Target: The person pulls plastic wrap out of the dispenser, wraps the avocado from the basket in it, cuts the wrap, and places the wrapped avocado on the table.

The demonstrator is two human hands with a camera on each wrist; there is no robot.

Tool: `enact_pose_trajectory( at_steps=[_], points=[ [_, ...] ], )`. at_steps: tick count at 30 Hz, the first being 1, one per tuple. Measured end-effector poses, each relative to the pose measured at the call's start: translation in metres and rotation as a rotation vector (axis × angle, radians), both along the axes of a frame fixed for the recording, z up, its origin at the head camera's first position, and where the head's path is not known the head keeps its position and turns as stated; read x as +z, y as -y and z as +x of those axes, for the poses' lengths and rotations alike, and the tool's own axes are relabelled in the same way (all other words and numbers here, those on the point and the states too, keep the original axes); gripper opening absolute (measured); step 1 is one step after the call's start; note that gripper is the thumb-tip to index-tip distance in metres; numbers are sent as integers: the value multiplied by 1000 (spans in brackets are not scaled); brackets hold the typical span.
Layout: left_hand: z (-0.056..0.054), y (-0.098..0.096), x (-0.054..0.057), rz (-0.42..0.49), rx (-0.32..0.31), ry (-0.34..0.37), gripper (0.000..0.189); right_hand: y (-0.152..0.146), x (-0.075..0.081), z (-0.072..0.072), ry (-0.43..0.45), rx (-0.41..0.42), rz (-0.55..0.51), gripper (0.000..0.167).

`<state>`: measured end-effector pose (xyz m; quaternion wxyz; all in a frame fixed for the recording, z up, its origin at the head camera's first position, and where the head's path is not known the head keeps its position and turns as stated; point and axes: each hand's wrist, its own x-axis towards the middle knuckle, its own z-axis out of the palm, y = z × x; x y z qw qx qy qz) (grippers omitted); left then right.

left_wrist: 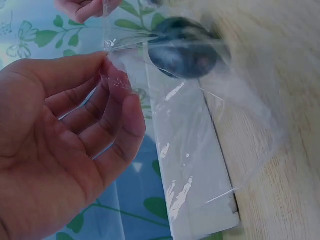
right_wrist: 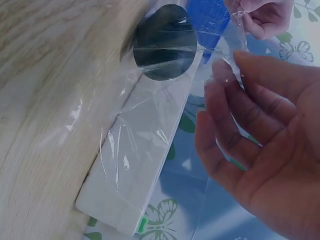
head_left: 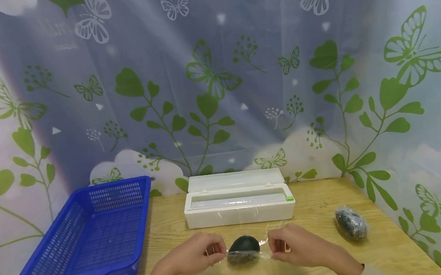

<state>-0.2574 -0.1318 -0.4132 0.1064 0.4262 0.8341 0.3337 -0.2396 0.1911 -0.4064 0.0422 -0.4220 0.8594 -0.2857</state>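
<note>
A dark green, smooth avocado (head_left: 244,247) sits on the table between my hands, with clear plastic wrap (left_wrist: 250,110) drawn across it. My left hand (head_left: 199,252) pinches the film's edge between thumb and fingertips, just left of the avocado. On the other side, my right hand (head_left: 300,245) pinches the film too, its thumb meeting the index finger at the edge. Both wrist views show the sheet spreading from the avocado (right_wrist: 166,42) in glossy creases. Behind the hands stands a white wrap dispenser (head_left: 240,215), lid raised, a film roll inside.
To the left lies a blue plastic basket (head_left: 142,233) with slotted sides. A second dark avocado (head_left: 351,223), wrapped in film, rests on the wooden table (head_left: 314,203) at the right. A curtain (head_left: 218,111) printed with butterflies and leaves hangs behind and along the sides.
</note>
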Motion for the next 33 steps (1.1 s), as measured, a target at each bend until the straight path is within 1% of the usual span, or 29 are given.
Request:
enact_pose_trajectory(
  at_steps=[3, 5, 6, 10, 13, 15, 18, 21, 23, 25, 28, 30, 33],
  points=[
    [-9, -2, -2, 0, 25, -28, 9, 3, -1, -9, 5, -49, -22, 10],
    [-16, -3, -5, -2, 44, -40, 9, 5, -2, -16, -12, -94, -32, 6],
    [-19, -3, -6, -2, 51, -45, 9, 7, -3, -19, -33, -119, -35, 7],
    [-30, -4, -10, 16, 80, -9, 11, 12, -9, -32, -115, -205, -77, 8],
    [-35, -5, -14, 30, 94, 17, 11, 17, -16, -42, -122, -241, -126, 8],
    [-38, -6, -16, 35, 97, 26, 12, 21, -22, -47, -88, -239, -159, 10],
    [-43, -7, -18, 33, 100, -6, 12, 26, -28, -52, 7, -197, -207, 13],
    [-47, -8, -23, 23, 103, -42, 12, 28, -33, -53, 102, -149, -239, 14],
    [-50, -7, -25, 17, 110, -54, 11, 28, -36, -53, 124, -138, -246, 14],
    [-53, -7, -29, 15, 118, -67, 10, 27, -38, -52, 119, -133, -247, 15],
    [-57, -6, -33, 14, 153, -95, 7, 24, -39, -50, 127, -146, -249, 15],
    [-58, -7, -36, 11, 181, -153, 7, 23, -41, -50, 145, -151, -253, 15],
    [-56, -14, -37, 22, 223, -247, 11, 21, -43, -50, 164, -152, -264, 13]
  ],
)
